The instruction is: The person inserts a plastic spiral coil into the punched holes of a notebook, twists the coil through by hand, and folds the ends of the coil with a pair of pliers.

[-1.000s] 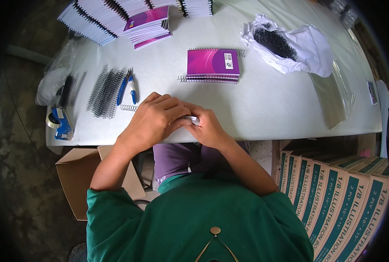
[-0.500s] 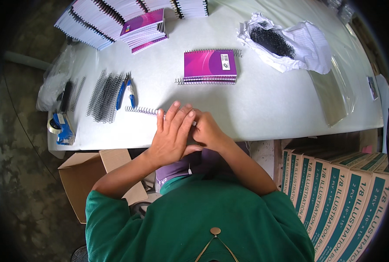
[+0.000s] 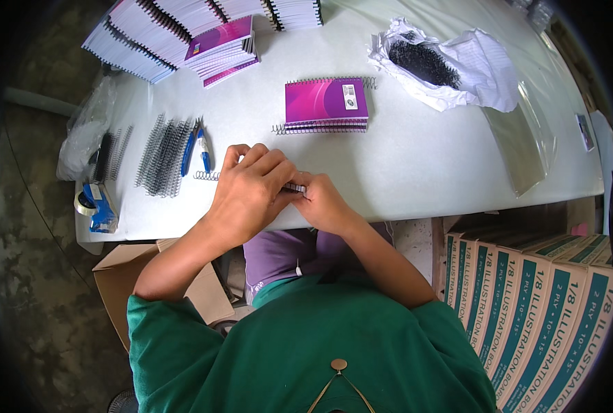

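A pale worktop (image 3: 403, 158) stands over a rough concrete floor, its far edge and right end cut off by the dark rim of the view. At its near edge the left hand (image 3: 251, 193) lies over a small notebook, hiding nearly all of it; only a sliver of white page edge (image 3: 294, 187) shows between the two hands, and a short run of wire coil (image 3: 206, 176) sticks out to the left. The left fingers are bent and pressed together on top; the right hand (image 3: 324, 203) pinches the notebook's right end, its fingertips hidden. One finished purple notebook (image 3: 326, 103) with a spiral binding lies farther back, well apart. A pair of blue-handled pliers (image 3: 196, 148) rests beside a row of loose black binding coils (image 3: 160, 157), too many to count. Stacks of notebooks (image 3: 182, 41) fan out at the far left, partly cut off. Crumpled white paper (image 3: 451, 65) holds a dark heap that is hard to make out.
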`<state>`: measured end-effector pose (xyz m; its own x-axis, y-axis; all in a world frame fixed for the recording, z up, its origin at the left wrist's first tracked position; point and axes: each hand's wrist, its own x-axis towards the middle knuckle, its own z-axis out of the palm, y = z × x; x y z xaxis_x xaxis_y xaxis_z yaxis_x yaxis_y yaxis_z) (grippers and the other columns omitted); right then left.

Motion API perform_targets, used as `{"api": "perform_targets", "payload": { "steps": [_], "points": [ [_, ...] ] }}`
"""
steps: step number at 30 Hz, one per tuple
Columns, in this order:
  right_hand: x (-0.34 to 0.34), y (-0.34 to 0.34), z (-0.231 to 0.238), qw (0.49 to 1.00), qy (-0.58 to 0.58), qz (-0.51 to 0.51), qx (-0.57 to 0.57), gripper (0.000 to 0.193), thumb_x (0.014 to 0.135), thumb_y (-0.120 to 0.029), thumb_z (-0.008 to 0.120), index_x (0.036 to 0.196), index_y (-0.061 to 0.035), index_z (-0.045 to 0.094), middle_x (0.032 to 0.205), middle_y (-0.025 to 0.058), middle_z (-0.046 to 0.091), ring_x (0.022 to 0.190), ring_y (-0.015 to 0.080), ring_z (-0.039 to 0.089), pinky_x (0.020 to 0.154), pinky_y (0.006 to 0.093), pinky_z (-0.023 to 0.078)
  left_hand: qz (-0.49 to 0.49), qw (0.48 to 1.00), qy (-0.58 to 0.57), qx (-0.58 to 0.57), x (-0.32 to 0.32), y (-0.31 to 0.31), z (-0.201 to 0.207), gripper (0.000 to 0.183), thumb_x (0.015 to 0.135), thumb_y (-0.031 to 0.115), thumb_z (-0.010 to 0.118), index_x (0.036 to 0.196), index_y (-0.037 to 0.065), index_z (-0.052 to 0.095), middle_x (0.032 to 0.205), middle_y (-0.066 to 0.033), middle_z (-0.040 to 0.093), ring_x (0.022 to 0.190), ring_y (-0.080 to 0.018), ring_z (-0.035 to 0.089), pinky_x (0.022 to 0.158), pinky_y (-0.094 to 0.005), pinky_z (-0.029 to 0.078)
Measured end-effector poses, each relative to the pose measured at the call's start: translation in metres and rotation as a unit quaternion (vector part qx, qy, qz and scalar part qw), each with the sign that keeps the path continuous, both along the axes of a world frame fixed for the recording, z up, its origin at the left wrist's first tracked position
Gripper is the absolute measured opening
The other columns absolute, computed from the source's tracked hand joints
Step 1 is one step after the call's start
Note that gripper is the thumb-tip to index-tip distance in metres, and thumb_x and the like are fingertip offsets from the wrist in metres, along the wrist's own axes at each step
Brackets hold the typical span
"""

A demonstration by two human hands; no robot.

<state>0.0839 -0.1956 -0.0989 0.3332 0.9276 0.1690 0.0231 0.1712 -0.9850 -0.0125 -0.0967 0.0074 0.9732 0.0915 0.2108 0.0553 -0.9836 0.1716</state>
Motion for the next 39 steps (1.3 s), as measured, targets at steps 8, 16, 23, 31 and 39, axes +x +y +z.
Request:
{"api": "perform_targets", "payload": {
  "steps": [8, 16, 23, 31, 39],
  "points": [
    [-0.001, -0.001, 0.006, 0.999, 0.030, 0.007, 0.036, 0.020, 0.080, 0.003, 0.054, 0.099, 0.0029, 0.059, 0.093, 0.0171, 0.065, 0.087, 0.0253, 0.064, 0.075, 0.0339, 0.048, 0.010, 0.999, 0.036, -0.031, 0.001, 0.000, -0.001, 0.032, 0.064, 0.016, 0.075, 0.093, 0.012, 0.064, 0.085, 0.0001, 0.060, 0.085, -0.0186, 0.056, 0.076, -0.0336, 0.034],
    [0.007, -0.004, 0.009, 0.998, -0.051, 0.026, -0.036, 0.024, 0.079, 0.003, 0.055, 0.103, 0.0019, 0.057, 0.092, 0.0182, 0.064, 0.086, 0.0287, 0.063, 0.075, 0.0336, 0.048, -0.017, 1.000, 0.000, 0.009, -0.004, -0.003, 0.002, 0.027, 0.069, 0.011, 0.071, 0.095, 0.010, 0.063, 0.092, -0.0024, 0.064, 0.091, -0.0191, 0.059, 0.084, -0.0364, 0.036],
    [0.002, -0.005, 0.006, 0.997, -0.053, 0.018, -0.045, 0.016, 0.083, -0.004, 0.055, 0.098, 0.0014, 0.057, 0.091, 0.0184, 0.064, 0.085, 0.0315, 0.062, 0.073, 0.0345, 0.047, -0.012, 1.000, 0.010, -0.004, -0.002, -0.006, 0.003, 0.019, 0.070, 0.009, 0.069, 0.088, 0.009, 0.064, 0.088, -0.0033, 0.063, 0.090, -0.0197, 0.060, 0.088, -0.0371, 0.038],
    [0.006, -0.011, 0.014, 0.999, 0.009, 0.026, -0.031, 0.018, 0.089, -0.005, 0.051, 0.106, -0.0019, 0.052, 0.093, 0.0169, 0.062, 0.083, 0.0279, 0.062, 0.076, 0.0348, 0.046, -0.004, 0.998, 0.066, -0.001, 0.007, 0.000, 0.015, 0.032, 0.065, 0.021, 0.073, 0.092, 0.010, 0.062, 0.087, -0.0026, 0.061, 0.089, -0.0196, 0.059, 0.089, -0.0386, 0.038],
    [0.133, 0.003, 0.047, 0.905, -0.379, -0.176, 0.083, 0.029, 0.075, 0.000, 0.060, 0.101, -0.0110, 0.060, 0.127, 0.0070, 0.053, 0.124, 0.0300, 0.041, 0.102, 0.0389, 0.032, 0.063, 0.969, -0.238, 0.020, 0.061, 0.060, -0.040, 0.030, 0.069, 0.016, 0.074, 0.097, 0.008, 0.064, 0.102, -0.0083, 0.061, 0.093, -0.0266, 0.058, 0.078, -0.0341, 0.049]
  ]
}}
